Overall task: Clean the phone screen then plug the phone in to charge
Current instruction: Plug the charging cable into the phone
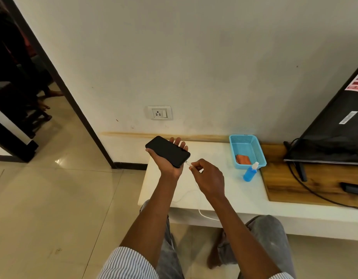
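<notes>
A black phone (167, 151) with a dark screen lies face up in my left hand (170, 167), held palm up over the left end of the white counter (224, 186). My right hand (207, 176) pinches the plug of a white charging cable (202, 213) right at the phone's lower end; whether the plug is fully seated I cannot tell. The cable trails down over the counter's front edge. A white wall socket (159, 113) with a switch sits on the wall above the counter, nothing plugged into it.
A blue basket (252, 141) holding an orange cloth (243, 159) stands on the counter, a blue spray bottle (250, 172) in front of it. A television (335, 137) and black cords sit on the wooden top to the right. A doorway opens at left.
</notes>
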